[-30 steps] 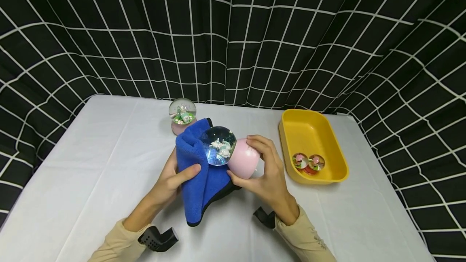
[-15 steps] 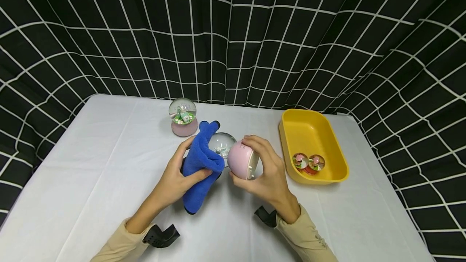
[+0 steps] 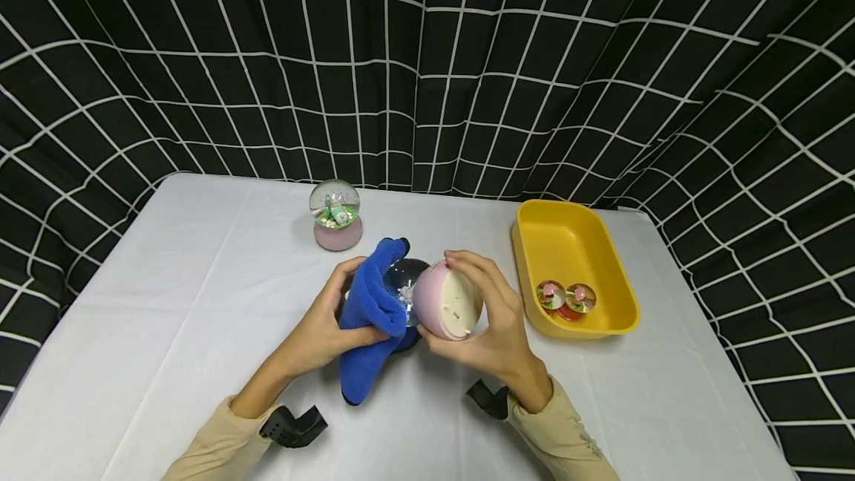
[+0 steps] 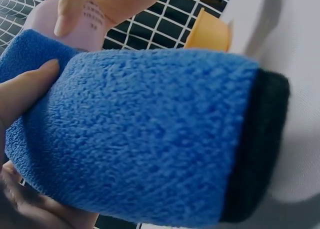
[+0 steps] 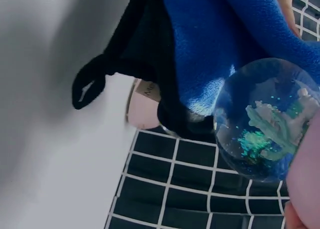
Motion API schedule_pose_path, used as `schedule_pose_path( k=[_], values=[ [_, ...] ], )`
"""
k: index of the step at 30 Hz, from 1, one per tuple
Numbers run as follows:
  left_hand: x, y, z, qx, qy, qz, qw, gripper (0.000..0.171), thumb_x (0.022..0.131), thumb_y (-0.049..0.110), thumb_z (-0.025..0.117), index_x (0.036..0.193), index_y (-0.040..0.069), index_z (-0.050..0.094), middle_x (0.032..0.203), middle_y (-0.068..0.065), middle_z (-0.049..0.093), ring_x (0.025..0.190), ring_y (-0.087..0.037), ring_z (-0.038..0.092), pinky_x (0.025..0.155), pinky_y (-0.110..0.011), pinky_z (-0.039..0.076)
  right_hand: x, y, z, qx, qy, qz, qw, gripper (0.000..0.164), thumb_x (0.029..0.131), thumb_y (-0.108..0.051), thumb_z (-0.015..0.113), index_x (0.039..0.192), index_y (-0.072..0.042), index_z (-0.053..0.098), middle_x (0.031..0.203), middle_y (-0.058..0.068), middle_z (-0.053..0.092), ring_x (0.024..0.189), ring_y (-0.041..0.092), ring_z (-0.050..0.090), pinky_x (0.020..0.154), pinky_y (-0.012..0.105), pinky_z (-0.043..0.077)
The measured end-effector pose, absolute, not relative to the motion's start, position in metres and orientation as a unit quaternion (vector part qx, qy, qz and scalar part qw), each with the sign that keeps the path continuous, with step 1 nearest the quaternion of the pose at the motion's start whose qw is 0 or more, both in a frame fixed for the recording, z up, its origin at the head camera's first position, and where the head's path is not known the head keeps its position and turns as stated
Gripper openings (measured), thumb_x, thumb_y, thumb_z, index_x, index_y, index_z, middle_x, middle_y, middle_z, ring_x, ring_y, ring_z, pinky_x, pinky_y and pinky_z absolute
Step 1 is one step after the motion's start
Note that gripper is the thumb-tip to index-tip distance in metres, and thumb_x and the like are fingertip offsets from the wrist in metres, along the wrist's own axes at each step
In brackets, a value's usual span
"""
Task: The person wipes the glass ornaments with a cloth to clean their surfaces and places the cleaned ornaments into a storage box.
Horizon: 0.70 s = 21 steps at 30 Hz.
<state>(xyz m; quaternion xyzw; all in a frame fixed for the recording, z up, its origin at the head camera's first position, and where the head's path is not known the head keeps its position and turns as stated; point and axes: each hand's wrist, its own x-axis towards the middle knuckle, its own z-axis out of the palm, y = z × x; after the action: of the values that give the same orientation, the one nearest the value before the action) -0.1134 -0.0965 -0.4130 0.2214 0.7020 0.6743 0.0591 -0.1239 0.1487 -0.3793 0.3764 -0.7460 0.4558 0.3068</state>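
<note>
My right hand [image 3: 490,318] grips a snow globe [image 3: 444,301] by its pink base, tilted so the pale underside faces right and the clear ball points left. Inside the ball, the right wrist view shows a small figure with green glitter [image 5: 270,126]. My left hand [image 3: 327,325] holds a folded blue cloth [image 3: 374,303] with black edging, thumb on top, wrapped at the left side of the ball. In the left wrist view the cloth [image 4: 150,134] fills most of the picture and hides the ball; the pink base [image 4: 85,24] shows behind it.
A second snow globe [image 3: 336,217] on a pink base stands upright behind the left hand. To the right, a yellow tub [image 3: 574,243] contains two small globes [image 3: 566,298] with red bases. All rest on a white-covered table [image 3: 200,280] before a black grid curtain [image 3: 401,58].
The snow globe has turned in my right hand, bringing its underside into view. My left hand has brought the cloth round over the ball's left side and shifted slightly to the right.
</note>
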Motion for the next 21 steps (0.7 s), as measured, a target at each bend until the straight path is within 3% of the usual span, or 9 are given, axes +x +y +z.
schedule_pose_path(
  k=[5,11,15,21],
  values=[
    [-0.113,-0.096,-0.416,0.236,0.698,0.67,0.092,0.088,0.079,0.005,0.081,0.149,0.019,0.03,0.139,-0.013,0.047,0.118,-0.019,0.055,0.097,-0.03,0.05,-0.124,0.146,-0.38,0.403,-0.716,0.474,0.318,0.075,0.07,-0.03,0.085,0.124,0.013,0.055,0.123,0.026,0.06,0.117,0.028,0.059,0.106,0.029,0.048],
    [-0.11,-0.092,-0.42,0.258,0.68,0.671,0.143,0.087,0.079,0.007,0.08,0.148,0.018,0.028,0.138,-0.013,0.05,0.121,-0.015,0.054,0.102,-0.024,0.044,-0.121,0.145,-0.382,0.396,-0.697,0.525,0.287,0.095,0.071,-0.035,0.087,0.133,0.02,0.041,0.124,0.032,0.052,0.117,0.022,0.059,0.102,0.025,0.05],
    [-0.109,-0.089,-0.422,0.273,0.657,0.685,0.159,0.086,0.081,0.006,0.078,0.149,0.013,0.026,0.142,-0.017,0.045,0.124,-0.014,0.053,0.103,-0.024,0.044,-0.117,0.145,-0.382,0.37,-0.699,0.568,0.226,0.102,0.07,-0.035,0.088,0.138,0.017,0.033,0.127,0.033,0.049,0.116,0.017,0.061,0.101,0.025,0.05],
    [-0.108,-0.087,-0.425,0.265,0.657,0.687,0.158,0.085,0.082,0.007,0.076,0.149,0.013,0.025,0.143,-0.018,0.046,0.123,-0.012,0.054,0.101,-0.024,0.046,-0.114,0.146,-0.38,0.303,-0.726,0.593,0.17,0.094,0.069,-0.038,0.089,0.133,0.008,0.038,0.139,0.024,0.054,0.129,0.017,0.055,0.108,0.025,0.044]
  ],
)
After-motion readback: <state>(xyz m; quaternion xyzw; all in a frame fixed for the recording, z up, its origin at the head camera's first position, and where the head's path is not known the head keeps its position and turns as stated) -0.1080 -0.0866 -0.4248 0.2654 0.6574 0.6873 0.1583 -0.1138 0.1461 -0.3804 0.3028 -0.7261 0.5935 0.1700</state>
